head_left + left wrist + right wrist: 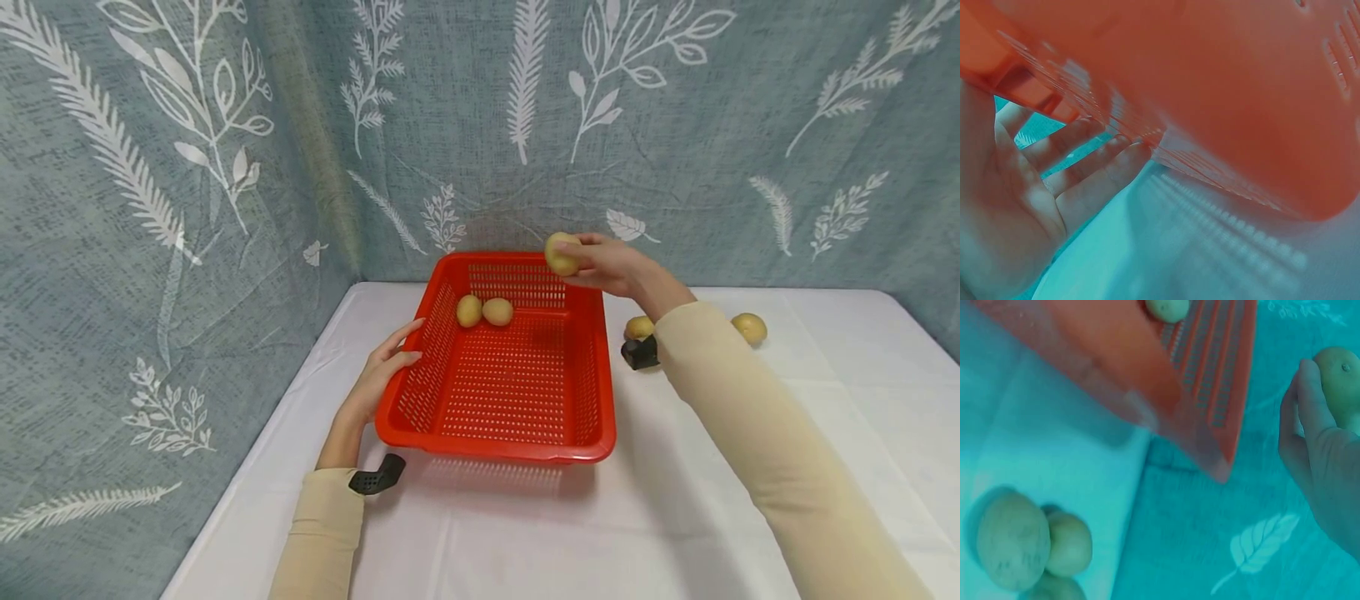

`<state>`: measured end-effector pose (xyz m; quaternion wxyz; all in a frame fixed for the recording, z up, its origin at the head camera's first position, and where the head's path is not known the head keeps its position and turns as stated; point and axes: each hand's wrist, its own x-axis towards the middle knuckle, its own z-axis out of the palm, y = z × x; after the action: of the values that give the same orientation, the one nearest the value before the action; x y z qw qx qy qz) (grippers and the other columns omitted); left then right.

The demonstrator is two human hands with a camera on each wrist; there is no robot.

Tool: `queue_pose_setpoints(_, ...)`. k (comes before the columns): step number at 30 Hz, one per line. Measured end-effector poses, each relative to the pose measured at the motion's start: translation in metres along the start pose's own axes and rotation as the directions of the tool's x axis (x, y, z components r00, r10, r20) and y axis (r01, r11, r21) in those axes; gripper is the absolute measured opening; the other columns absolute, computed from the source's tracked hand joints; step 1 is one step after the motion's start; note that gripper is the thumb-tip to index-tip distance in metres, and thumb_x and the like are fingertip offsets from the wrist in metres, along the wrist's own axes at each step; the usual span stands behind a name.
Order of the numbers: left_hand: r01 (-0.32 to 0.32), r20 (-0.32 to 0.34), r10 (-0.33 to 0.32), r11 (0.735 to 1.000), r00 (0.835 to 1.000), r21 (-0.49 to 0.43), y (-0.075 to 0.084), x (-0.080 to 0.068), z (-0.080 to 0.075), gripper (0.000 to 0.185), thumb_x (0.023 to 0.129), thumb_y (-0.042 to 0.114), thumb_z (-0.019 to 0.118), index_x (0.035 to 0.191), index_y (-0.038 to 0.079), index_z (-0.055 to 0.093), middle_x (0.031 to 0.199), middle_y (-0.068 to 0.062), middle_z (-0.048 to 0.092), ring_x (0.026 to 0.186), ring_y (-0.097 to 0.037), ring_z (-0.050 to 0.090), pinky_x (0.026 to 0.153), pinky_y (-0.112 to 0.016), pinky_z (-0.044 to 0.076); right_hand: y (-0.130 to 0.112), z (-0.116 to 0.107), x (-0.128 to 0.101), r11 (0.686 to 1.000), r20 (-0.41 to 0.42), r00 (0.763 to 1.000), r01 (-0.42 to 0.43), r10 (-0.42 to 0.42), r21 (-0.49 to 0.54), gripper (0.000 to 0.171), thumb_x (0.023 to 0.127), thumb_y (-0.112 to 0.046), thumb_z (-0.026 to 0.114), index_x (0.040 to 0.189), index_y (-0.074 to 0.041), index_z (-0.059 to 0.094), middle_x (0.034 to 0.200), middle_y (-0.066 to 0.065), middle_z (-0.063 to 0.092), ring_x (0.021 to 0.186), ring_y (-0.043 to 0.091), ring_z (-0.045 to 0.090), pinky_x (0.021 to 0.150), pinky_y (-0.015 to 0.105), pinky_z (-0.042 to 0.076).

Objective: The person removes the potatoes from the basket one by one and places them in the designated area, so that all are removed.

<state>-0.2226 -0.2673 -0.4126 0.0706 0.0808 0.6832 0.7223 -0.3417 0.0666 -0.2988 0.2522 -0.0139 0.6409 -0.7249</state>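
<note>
A red plastic basket (495, 450) with slotted walls stands on the white table. My left hand (375, 379) grips its left rim, and in the left wrist view the fingers (1094, 190) reach along the outer wall. Above the basket's far right corner, my right hand (611, 265) holds a potato (562, 254) between thumb and fingers. The same potato (1338, 384) shows at the right edge of the right wrist view. Two potatoes lie side by side in the basket's far left part, a yellowish one (469, 311) and a paler one (498, 312).
Right of the basket, one potato (639, 327) and another potato (748, 328) show around the right forearm. The right wrist view has several potatoes (1013, 540) clustered on the table (1085, 481). A grey-green leaf-patterned curtain (465, 150) hangs behind and to the left.
</note>
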Motion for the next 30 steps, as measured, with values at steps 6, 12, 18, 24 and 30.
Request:
queue_pose_setpoints(6, 0.013, -0.007, -0.013, 1.000, 1.000, 0.002, 0.000, 0.000, 0.001, 0.055, 0.098, 0.010, 0.042, 0.150, 0.015, 0.029, 0.133, -0.024, 0.040, 0.101, -0.028, 0.055, 0.076, -0.035, 0.053, -0.004, -0.021, -0.011, 0.999, -0.026, 1.000, -0.015, 0.014, -0.045, 0.066, 0.098, -0.022, 0.049, 0.152, -0.006, 0.014, 0.122, 0.010, 0.039, 0.108, 0.021, 0.049, 0.100, 0.034, 0.039)
queue_pose_setpoints(12, 0.014, -0.017, -0.013, 1.000, 1.000, 0.018, 0.000, 0.001, 0.001, 0.055, 0.097, 0.010, 0.042, 0.150, 0.015, 0.030, 0.131, -0.025, 0.040, 0.099, -0.027, 0.056, 0.076, -0.035, 0.053, -0.003, -0.041, -0.023, 0.999, -0.042, 0.999, -0.016, 0.014, -0.049, 0.067, 0.099, -0.020, 0.048, 0.153, -0.007, 0.011, 0.121, 0.009, 0.039, 0.106, 0.019, 0.050, 0.102, 0.036, 0.037)
queue_pose_setpoints(18, 0.014, -0.009, -0.014, 1.000, 1.000, 0.013, 0.001, 0.001, 0.001, 0.055, 0.098, 0.010, 0.042, 0.151, 0.014, 0.029, 0.132, -0.023, 0.039, 0.099, -0.025, 0.056, 0.076, -0.033, 0.053, 0.005, -0.064, -0.031, 0.998, -0.071, 0.997, -0.024, 0.019, -0.064, 0.070, 0.098, -0.023, 0.050, 0.152, -0.005, 0.010, 0.120, 0.008, 0.040, 0.096, 0.012, 0.055, 0.097, 0.031, 0.041)
queue_pose_setpoints(24, 0.010, -0.002, -0.010, 1.000, 1.000, 0.006, 0.000, 0.002, 0.002, 0.055, 0.098, 0.011, 0.043, 0.151, 0.013, 0.028, 0.135, -0.022, 0.037, 0.100, -0.025, 0.054, 0.077, -0.032, 0.052, 0.013, -0.086, -0.041, 0.999, -0.099, 0.994, -0.038, 0.037, -0.013, 0.074, 0.097, -0.020, 0.052, 0.152, -0.004, 0.005, 0.115, 0.009, 0.042, 0.083, 0.010, 0.060, 0.092, 0.028, 0.046)
queue_pose_setpoints(30, 0.014, -0.006, -0.014, 1.000, 1.000, 0.013, 0.000, 0.002, 0.002, 0.054, 0.098, 0.011, 0.042, 0.151, 0.013, 0.028, 0.134, -0.022, 0.038, 0.100, -0.025, 0.054, 0.077, -0.032, 0.052, 0.021, -0.103, -0.050, 0.998, -0.123, 0.990, -0.061, 0.064, 0.032, 0.076, 0.096, -0.019, 0.053, 0.153, -0.004, 0.004, 0.115, 0.011, 0.041, 0.081, 0.012, 0.060, 0.086, 0.025, 0.049)
